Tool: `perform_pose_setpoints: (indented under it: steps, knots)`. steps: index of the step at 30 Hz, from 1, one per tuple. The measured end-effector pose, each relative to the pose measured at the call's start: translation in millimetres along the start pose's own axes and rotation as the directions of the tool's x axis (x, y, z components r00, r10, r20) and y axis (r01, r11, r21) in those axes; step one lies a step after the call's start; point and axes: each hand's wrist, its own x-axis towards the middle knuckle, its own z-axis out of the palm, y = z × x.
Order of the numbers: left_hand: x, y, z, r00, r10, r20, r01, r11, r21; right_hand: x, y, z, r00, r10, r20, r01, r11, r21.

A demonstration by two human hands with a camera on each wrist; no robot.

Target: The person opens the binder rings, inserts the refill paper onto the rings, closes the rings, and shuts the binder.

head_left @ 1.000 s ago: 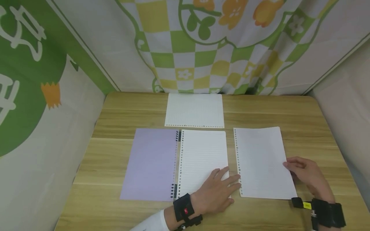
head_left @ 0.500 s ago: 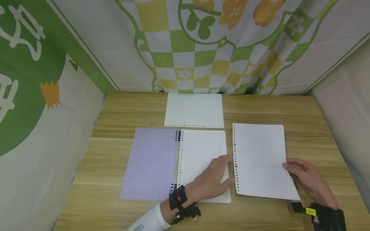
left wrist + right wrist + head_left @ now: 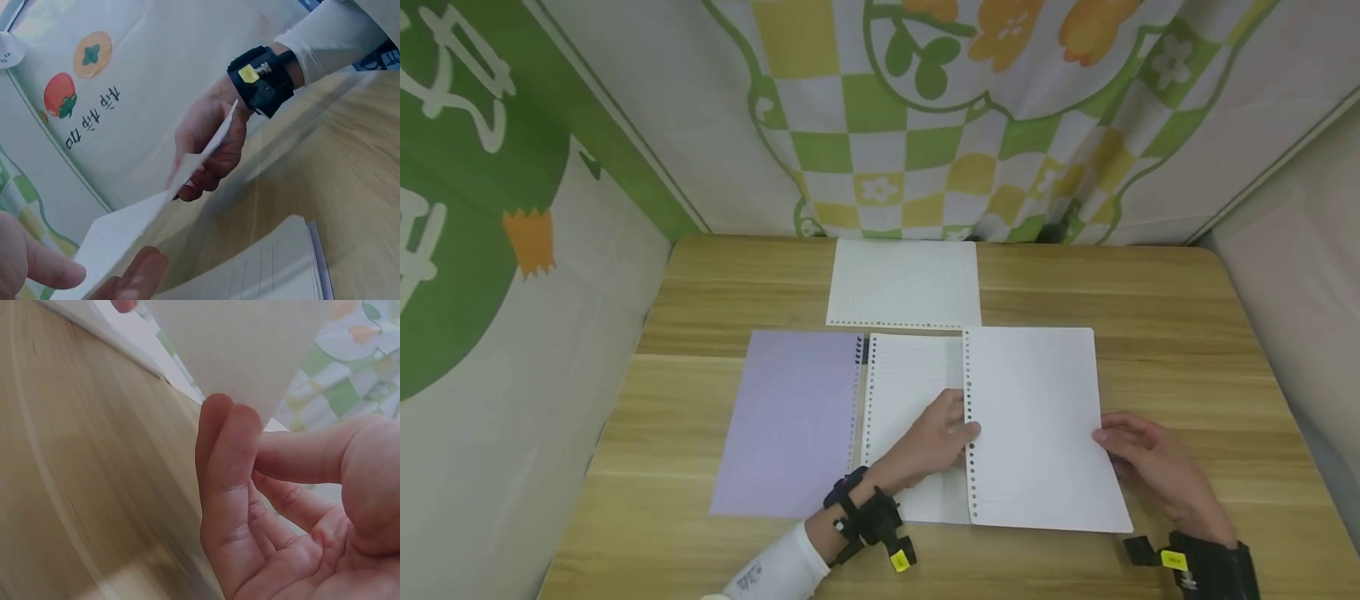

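Note:
A loose white sheet with punched holes (image 3: 1037, 417) is lifted above the table, overlapping the right part of an open notebook's lined pages (image 3: 910, 375). My left hand (image 3: 932, 437) pinches its holed edge, thumb on top and the other fingers underneath, partly hidden by the paper. At the opposite edge my right hand (image 3: 1157, 471) pinches the sheet between thumb and fingers; the right wrist view shows this grip on the paper (image 3: 237, 350) closely. Left of the pages lies the purple cover (image 3: 790, 425), with black binder rings between them. In the left wrist view the sheet (image 3: 125, 225) bends slightly.
Another lined, hole-punched sheet (image 3: 902, 283) lies sideways at the back of the wooden table (image 3: 1172, 325), just beyond the notebook. A patterned curtain (image 3: 880, 158) hangs behind the table, and fabric walls stand on both sides.
The loose sheet has risen and moved left over the notebook's pages, carried by the right hand. The left hand has come off the lined pages and taken hold of the sheet's holed edge.

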Motion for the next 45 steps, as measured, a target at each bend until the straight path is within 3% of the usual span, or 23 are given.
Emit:
perform_pose_setpoints:
  steps: [6, 14, 22, 31, 36, 41, 45]
  knots:
    - [-3.6, -3.9, -9.6, 0.996, -0.014, -0.084, 0.017, 0.999, 0.030, 4.3, -3, 15, 0.996, -0.046, 0.080, 0.038, 0.995, 0.095]
    - [-16.0, -4.5, -25.1, 0.994, -0.008, -0.112, 0.019, 0.996, 0.092, 10.1, -14, 30, 0.982, -0.083, 0.167, 0.072, 0.995, 0.070]
    - [-31.4, -0.9, -38.1, 0.991, 0.003, -0.130, 0.013, 0.992, 0.128, 21.8, -31, 53, 0.987, -0.122, 0.107, 0.120, 0.992, 0.029]
    - [-49.1, -1.0, -53.9, 0.983, 0.015, -0.184, 0.022, 0.979, 0.201, 32.8, -40, 77, 0.993, -0.083, 0.083, 0.085, 0.996, -0.019]
    - [-55.9, -0.3, -63.2, 0.952, 0.091, -0.293, 0.015, 0.939, 0.343, 39.1, -41, 89, 0.993, -0.086, 0.083, 0.085, 0.996, 0.012]
    - [-61.3, 1.0, -76.5, 0.907, 0.201, -0.369, 0.011, 0.866, 0.499, 42.9, -44, 100, 0.994, -0.082, 0.076, 0.079, 0.996, 0.041]
    - [-62.5, 1.0, -84.7, 0.884, 0.279, -0.376, 0.005, 0.797, 0.604, 44.6, -46, 107, 0.995, -0.080, 0.067, 0.077, 0.996, 0.041]
